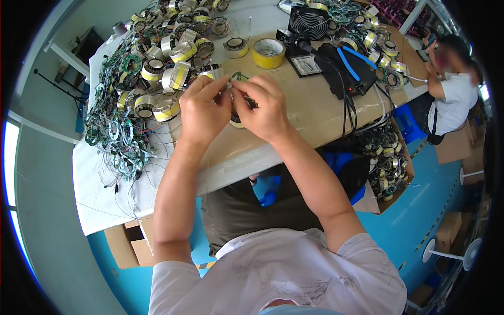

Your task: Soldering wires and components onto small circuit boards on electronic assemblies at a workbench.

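Over the tan work board, my left hand (204,108) and my right hand (265,107) meet, both closed in a pinch at the fingertips. What they grip is small and mostly covered by the fingers; a pale bit and a piece of green show there. Under my hands sits a ring-shaped coil with yellow tape (237,124), largely hidden. Just beyond, another yellow-taped coil (236,48) stands with thin wires sticking up. A roll of yellow tape (268,53) lies to its right.
Taped coils (178,76) and green ring circuit boards (118,136) with loose wires are heaped at left. At right are blue-handled pliers (349,63) on a black box (344,71), a fan (310,25) and more coils. A carton of coils (388,168) stands below; a person (451,94) sits beyond.
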Available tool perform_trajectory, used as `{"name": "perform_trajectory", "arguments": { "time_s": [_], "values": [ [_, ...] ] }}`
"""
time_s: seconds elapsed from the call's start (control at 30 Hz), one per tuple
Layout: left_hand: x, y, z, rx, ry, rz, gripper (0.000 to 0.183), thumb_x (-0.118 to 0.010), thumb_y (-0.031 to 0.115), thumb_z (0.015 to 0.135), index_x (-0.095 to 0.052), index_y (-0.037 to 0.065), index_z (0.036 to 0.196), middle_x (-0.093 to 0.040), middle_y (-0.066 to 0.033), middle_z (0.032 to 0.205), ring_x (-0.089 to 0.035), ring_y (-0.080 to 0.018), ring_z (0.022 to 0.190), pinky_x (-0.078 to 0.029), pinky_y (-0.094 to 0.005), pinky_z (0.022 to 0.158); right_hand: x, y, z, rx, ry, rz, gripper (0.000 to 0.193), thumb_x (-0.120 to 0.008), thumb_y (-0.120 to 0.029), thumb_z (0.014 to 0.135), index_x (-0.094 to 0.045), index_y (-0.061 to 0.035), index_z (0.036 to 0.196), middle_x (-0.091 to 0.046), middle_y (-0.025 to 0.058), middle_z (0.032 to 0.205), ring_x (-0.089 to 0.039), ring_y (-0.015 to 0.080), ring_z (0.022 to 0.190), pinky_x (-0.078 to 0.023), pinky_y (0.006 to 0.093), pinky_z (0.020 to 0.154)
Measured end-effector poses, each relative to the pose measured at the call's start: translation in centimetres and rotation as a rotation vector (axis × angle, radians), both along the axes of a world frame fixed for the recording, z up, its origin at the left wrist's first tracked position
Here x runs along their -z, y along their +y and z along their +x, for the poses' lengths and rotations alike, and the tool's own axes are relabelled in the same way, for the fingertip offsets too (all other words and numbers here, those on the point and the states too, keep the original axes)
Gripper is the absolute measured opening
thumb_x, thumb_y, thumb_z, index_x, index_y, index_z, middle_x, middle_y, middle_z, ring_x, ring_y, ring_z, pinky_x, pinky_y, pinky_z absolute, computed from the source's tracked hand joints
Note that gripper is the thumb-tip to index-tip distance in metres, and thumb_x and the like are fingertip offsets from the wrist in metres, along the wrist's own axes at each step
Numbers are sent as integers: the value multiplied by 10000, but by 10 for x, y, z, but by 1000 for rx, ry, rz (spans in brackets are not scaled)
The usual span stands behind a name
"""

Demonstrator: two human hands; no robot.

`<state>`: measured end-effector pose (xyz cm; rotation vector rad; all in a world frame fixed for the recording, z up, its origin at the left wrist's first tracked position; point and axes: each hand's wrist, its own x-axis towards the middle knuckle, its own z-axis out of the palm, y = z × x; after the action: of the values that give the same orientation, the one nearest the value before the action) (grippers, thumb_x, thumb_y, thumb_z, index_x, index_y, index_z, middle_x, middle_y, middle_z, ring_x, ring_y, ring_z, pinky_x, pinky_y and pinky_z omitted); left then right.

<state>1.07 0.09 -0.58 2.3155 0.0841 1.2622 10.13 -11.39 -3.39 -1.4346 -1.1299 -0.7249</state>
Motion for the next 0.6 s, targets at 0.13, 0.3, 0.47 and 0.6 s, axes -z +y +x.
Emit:
{"name": "perform_trajectory", "arguments": {
  "time_s": [0.13,0.3,0.47,0.6],
  "values": [
    [-4,-2,0,-39,50,-33,300,-729,-43,722,-765,27,1012,-643,-96,737,-621,-202,574,-512,-314,541,-1,0,-1,-17,17,10,164,-748,4,717,-691,-27,868,-629,83,790,-602,289,730,-495,392,632],
    [-1,1,-2,-21,38,32,261,-753,-42,741,-759,1,999,-667,-80,759,-639,-152,613,-492,-263,541,0,1,0,-13,4,31,182,-753,0,704,-693,-34,873,-630,80,776,-603,290,718,-497,394,630],
    [-1,0,-2,-6,16,34,258,-753,-43,739,-758,-1,993,-670,-84,764,-640,-153,612,-488,-267,532,2,0,-2,-37,118,55,167,-762,-8,733,-649,-41,852,-632,79,758,-611,272,674,-497,385,607],
    [0,-2,-2,-16,6,39,302,-744,-31,723,-762,36,1016,-641,-101,763,-625,-223,590,-513,-330,540,1,0,-3,-72,160,47,171,-762,-11,745,-622,-42,840,-631,83,755,-613,263,656,-493,383,594]
  ]
}}
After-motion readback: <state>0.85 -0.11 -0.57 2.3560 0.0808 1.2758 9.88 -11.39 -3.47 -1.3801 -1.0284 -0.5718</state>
